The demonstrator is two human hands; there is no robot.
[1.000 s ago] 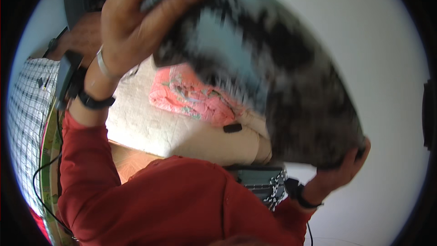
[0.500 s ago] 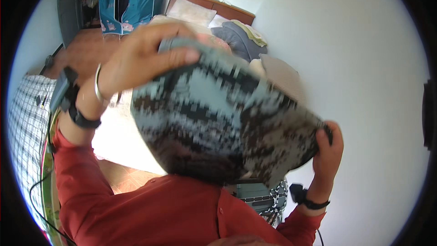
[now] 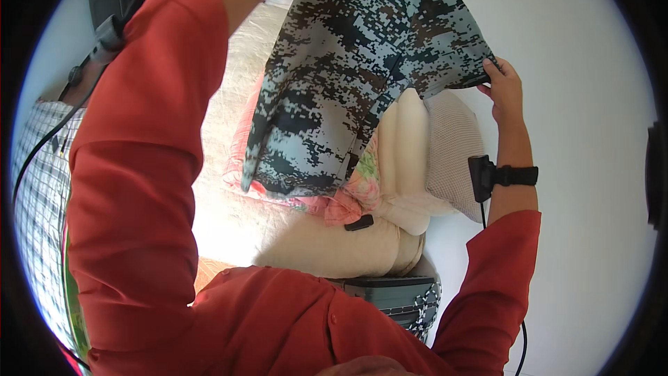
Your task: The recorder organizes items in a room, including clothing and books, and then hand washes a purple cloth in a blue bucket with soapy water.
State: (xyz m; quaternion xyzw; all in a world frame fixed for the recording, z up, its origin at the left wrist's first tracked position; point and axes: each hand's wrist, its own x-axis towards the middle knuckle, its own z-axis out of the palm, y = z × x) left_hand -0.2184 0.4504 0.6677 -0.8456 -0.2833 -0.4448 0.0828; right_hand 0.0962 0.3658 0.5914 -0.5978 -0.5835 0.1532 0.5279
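Note:
A digital-camouflage garment (image 3: 327, 69) in grey, black and brown hangs spread out in front of me, its loose lower part over the bed. It looks like a jacket or trousers; which one I cannot tell. My right hand (image 3: 504, 83) pinches its right edge between thumb and fingers, near the white wall. My left arm reaches up past the upper edge of the picture, so the left hand itself is out of sight. The garment's top is cut off there too.
Below the garment is a bed with a cream cover (image 3: 278, 230) and pink floral bedding (image 3: 341, 207). Beige rolled padding (image 3: 412, 146) and a grey-beige cushion (image 3: 452, 153) lie beside the wall (image 3: 584, 132). A small black object (image 3: 359, 223) rests there. A dark green case (image 3: 393, 292) stands nearer.
My left arm has risen and the left hand has left the view. The garment, earlier bunched close to me, now hangs open farther up. My right hand has moved up, still gripping its edge.

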